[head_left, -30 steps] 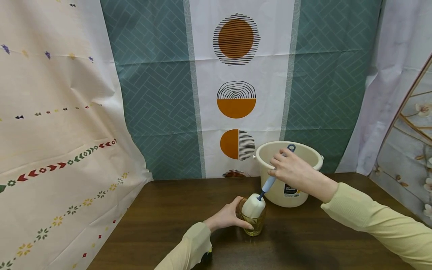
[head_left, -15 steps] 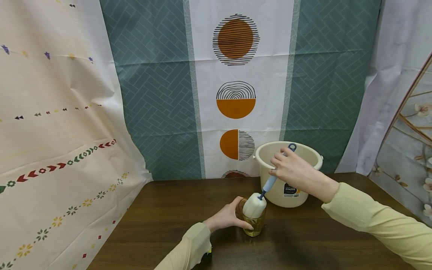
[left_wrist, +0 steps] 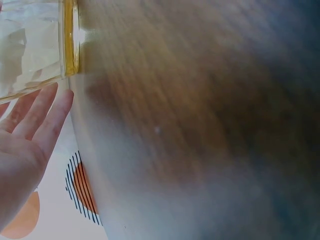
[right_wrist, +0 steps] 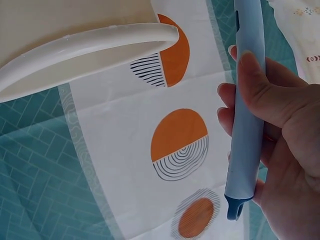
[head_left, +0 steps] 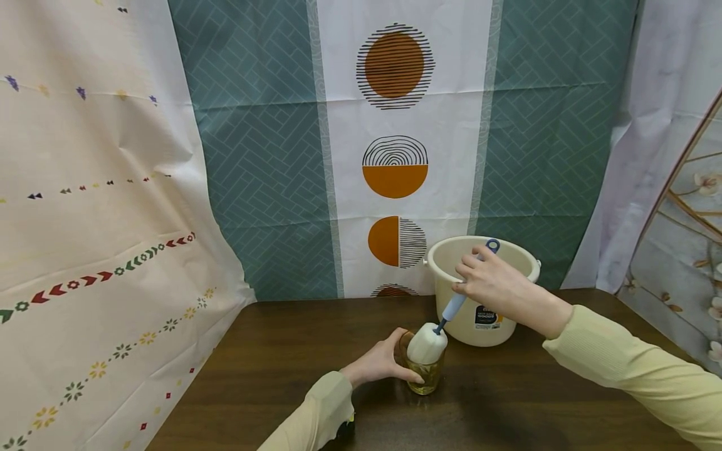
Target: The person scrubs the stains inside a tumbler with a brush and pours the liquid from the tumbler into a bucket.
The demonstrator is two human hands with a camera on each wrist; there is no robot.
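An amber glass stands upright on the table, and my left hand holds it from the left, thumb in front and fingers behind. In the left wrist view the glass shows its thick base, with several fingers along its side. Inside the mouth of the glass sits the white sponge head of a cup brush. My right hand grips the brush's light blue handle from above, the brush leaning up to the right. The right wrist view shows thumb and fingers wrapped round that handle.
Behind the glass, to the right, stands a cream bucket with a dark label. A small dark object is partly hidden by the left sleeve. The brown wooden table ends at a patterned curtain; more cloth hangs at both sides.
The brush has shifted slightly to the right within the glass, and my right hand has moved with it. The left hand and the glass stay in place.
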